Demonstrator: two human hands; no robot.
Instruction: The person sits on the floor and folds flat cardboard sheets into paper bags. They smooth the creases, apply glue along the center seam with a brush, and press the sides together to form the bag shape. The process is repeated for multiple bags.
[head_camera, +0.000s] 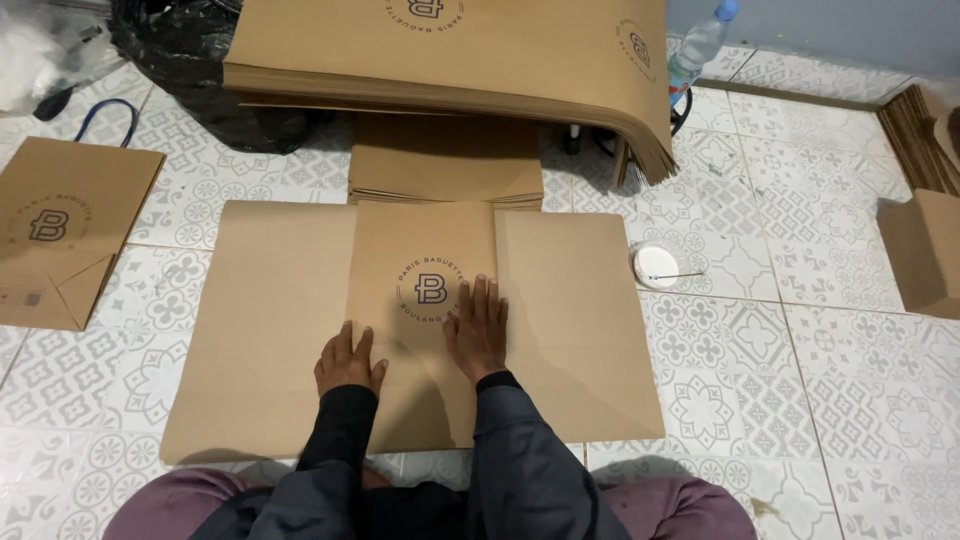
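Patterned white floor tiles (800, 330) spread out under you, and one flat brown paper sheet (270, 330) lies on them right in front of your knees, with a round printed emblem (430, 288) at its centre. Both of your hands rest palm down on its middle panel: your left hand (349, 362) near the emblem's lower left, your right hand (478, 326) just beside the emblem, fingertips touching its right rim. Neither grip closes on anything; fingers lie flat and spread on the paper.

One large stack of brown sheets (450, 50) sits at the far side, its right end curling downward, and one smaller stack (445, 160) lies between it and your sheet. One finished paper bag (65, 225) lies flat at the left. One small white dish (655, 265) sits just off the sheet's right edge. One plastic bottle (700, 45) stands far right. Bare tiles lie open to the right of the sheet.
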